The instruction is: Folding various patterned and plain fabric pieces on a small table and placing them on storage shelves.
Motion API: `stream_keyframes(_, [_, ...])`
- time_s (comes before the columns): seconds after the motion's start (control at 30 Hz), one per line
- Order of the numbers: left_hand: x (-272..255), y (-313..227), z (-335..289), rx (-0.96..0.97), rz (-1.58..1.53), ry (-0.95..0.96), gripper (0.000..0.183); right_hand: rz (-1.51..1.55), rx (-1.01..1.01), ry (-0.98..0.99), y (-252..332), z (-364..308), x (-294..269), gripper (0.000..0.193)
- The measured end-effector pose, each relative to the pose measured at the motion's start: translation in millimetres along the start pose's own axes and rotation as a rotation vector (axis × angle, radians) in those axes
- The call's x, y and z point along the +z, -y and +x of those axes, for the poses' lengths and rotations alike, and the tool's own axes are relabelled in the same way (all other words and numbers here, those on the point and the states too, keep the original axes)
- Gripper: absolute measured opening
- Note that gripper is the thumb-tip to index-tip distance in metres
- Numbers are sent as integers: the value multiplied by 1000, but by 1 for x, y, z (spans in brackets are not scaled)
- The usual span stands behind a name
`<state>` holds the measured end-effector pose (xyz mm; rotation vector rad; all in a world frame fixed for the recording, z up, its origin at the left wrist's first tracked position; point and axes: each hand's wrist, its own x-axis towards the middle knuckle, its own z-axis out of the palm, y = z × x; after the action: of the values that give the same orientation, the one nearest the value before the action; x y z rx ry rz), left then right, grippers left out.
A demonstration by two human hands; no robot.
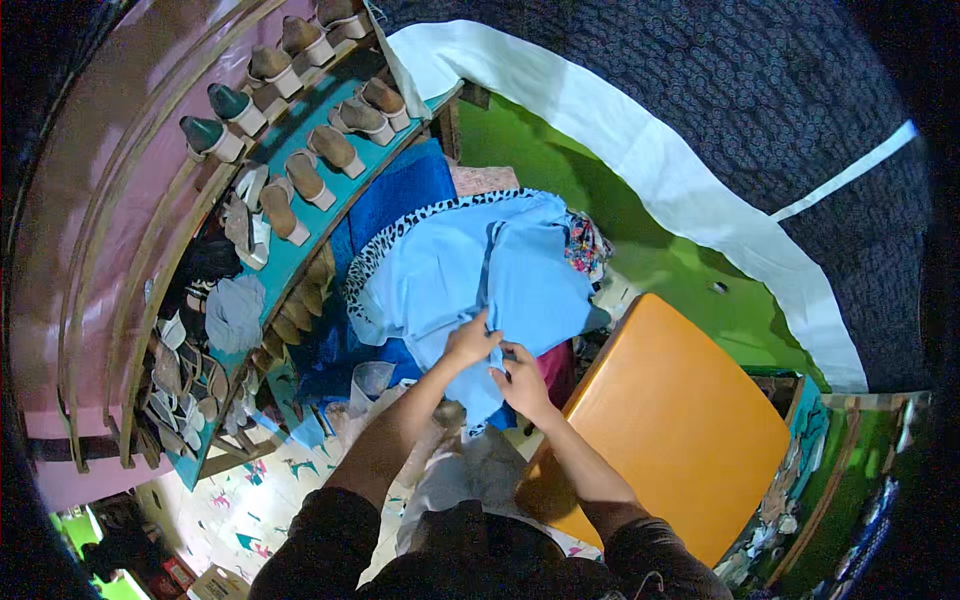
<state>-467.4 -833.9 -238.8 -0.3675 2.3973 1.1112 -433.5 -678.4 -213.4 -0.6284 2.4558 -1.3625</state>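
A wide light blue cloth (430,275) lies spread over a pile in front of me, its near part drawn toward my lap. My left hand (472,342) has its fingers closed on a gathered fold of it. Just right of that and slightly nearer, my right hand (522,383) pinches the same cloth, with the fingertips almost touching the left hand. A dark line runs down the cloth above my hands. Under its far edge shows a black-and-white spotted fabric (385,240), and a flowered fabric (585,248) pokes out at the right.
An orange table or stool top (690,430) stands close by my right forearm. To the left, a teal shelf (345,185) carries several heeled shoes (335,150), sandals and a grey cloth (235,313). Dark blue fabric (415,185) lies behind the pile. Scraps litter the floor (225,510).
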Motion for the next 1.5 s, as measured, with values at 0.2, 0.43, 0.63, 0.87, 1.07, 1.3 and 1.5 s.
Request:
stream_keyframes(0.2, [9,-51,-47,70,-181,-153,42,750,573,-134,-20,-5,-58,53])
stream_keyframes(0.43, [9,-69,-137,292,-14,107,36,684,616,-34,-21,41,-44,65])
stream_keyframes(0.63, [-22,13,-144,421,-136,-128,46,-108,322,-171,20,44,-27,36])
stream_keyframes(0.87, [-66,29,-153,345,260,-344,84,-265,59,-81,111,9,-39,30])
stream_keyframes(1.07, [-88,17,-149,487,86,-527,115,30,-262,70,165,-52,-63,38])
stream_keyframes(1.3, [-73,-9,-203,595,307,-60,40,256,-80,-172,180,-151,-96,33])
stream_keyframes(1.5, [-26,-57,-282,766,323,240,31,445,132,-291,174,-267,-135,23])
